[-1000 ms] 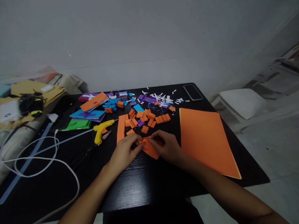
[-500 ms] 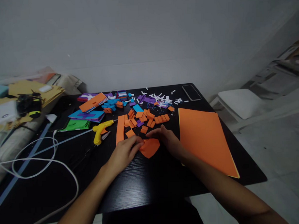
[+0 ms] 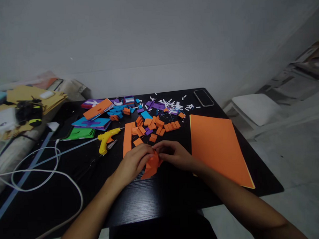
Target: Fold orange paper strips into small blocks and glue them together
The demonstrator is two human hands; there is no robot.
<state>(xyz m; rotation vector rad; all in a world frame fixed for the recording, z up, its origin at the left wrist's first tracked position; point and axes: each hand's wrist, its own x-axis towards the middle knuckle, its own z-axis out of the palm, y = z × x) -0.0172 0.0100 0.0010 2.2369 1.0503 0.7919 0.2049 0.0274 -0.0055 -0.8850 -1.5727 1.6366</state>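
Observation:
An orange piece of folded paper (image 3: 151, 167) is held between my two hands, just above the black table. My left hand (image 3: 136, 160) is closed on its left side with thumb and fingers. From the right, my right hand (image 3: 175, 154) pinches its upper edge, fingertips close to those of the left. The paper stands tilted, one corner pointing down toward me; its upper part is hidden by my fingers. Just beyond my left hand lies a long orange paper strip (image 3: 127, 138). Small folded orange paper pieces (image 3: 153, 137) are scattered past my fingertips.
A yellow glue gun (image 3: 105, 140) lies left of the strip. Large orange sheets (image 3: 215, 149) rest on the right. Folded coloured paper stacks (image 3: 93, 123), white scraps (image 3: 172, 105) and a phone (image 3: 203, 97) are farther back. A white cable (image 3: 69, 176) loops across the left side.
My right hand has come in from hovering beside the orange paper and now grips it. The paper has turned from lying flatter to standing tilted, its lower corner shifted left and nearer me.

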